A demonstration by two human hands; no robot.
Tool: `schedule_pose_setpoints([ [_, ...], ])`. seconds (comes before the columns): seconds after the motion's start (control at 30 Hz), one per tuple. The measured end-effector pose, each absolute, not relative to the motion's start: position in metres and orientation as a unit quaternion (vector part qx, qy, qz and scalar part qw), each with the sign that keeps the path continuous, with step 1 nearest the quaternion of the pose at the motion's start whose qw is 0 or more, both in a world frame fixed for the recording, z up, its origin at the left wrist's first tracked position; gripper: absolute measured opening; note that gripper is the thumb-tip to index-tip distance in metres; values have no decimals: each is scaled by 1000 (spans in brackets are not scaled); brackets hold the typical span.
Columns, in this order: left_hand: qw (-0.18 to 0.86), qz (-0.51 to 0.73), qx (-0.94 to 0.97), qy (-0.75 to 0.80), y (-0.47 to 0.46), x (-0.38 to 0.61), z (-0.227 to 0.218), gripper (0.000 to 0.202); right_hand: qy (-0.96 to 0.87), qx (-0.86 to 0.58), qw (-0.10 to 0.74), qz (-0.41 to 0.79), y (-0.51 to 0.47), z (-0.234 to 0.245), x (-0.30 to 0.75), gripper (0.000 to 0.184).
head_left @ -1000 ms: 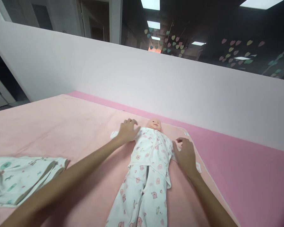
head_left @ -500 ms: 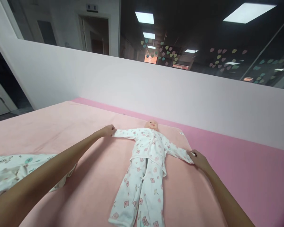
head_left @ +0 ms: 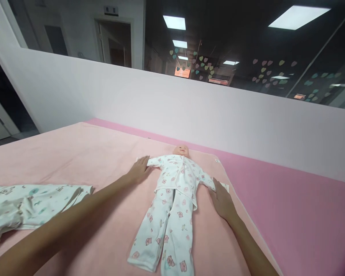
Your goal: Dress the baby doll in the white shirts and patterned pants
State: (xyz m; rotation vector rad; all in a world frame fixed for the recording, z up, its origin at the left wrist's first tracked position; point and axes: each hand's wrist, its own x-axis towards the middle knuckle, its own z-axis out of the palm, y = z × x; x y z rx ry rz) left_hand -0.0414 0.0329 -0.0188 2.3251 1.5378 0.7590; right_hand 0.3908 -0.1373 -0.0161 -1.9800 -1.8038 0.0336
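Note:
A baby doll (head_left: pixel 181 150) lies on its back, its head toward the wall. It wears a white pajama top (head_left: pixel 176 174) with a small pink animal print, and matching pants (head_left: pixel 172 230) stretch toward me. Both sleeves are spread out sideways. My left hand (head_left: pixel 140 169) rests flat over the sleeve on the left, fingers extended, covering part of it near the cuff. Over the other sleeve lies my right hand (head_left: pixel 222 199), also with straight fingers; a bit of cuff shows beyond it. The doll's hands and feet are not visible.
A pink blanket (head_left: pixel 109 153) covers the pink padded surface (head_left: pixel 299 203). Folded white printed clothing (head_left: pixel 37 203) lies at the left, partly behind my left forearm. A low white wall (head_left: pixel 189 103) with dark glass above runs along the back.
Both hands have let go of the cuffs they pinched and moved inward, now lying flat on the sleeves. The doll has stayed in place, and the view has shifted slightly.

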Motion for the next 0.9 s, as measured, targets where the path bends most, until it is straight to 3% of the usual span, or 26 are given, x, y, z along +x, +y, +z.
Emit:
schedule_pose_setpoints([
  [0.2, 100, 248, 803, 533, 22, -40, -31, 75, -664, -721, 196, -2, -137, -23, 397, 71],
  [0.37, 51, 299, 816, 492, -12, -32, -1, 60, -680, -660, 290, -135, -158, 17, 355, 49],
  [0.43, 77, 294, 844, 441, -40, -28, 12, 47, -712, -624, 305, -103, -172, 31, 329, 33],
  [0.57, 146, 257, 879, 374, -91, -28, 27, 26, -754, -609, 247, -15, -199, 38, 285, 17],
  [0.73, 122, 242, 881, 388, -100, -27, 18, 16, -744, -640, 190, 35, -207, 27, 268, 22],
  [0.9, 99, 213, 869, 435, -89, -15, 4, 13, -706, -685, 179, 11, -204, 22, 260, 19],
])
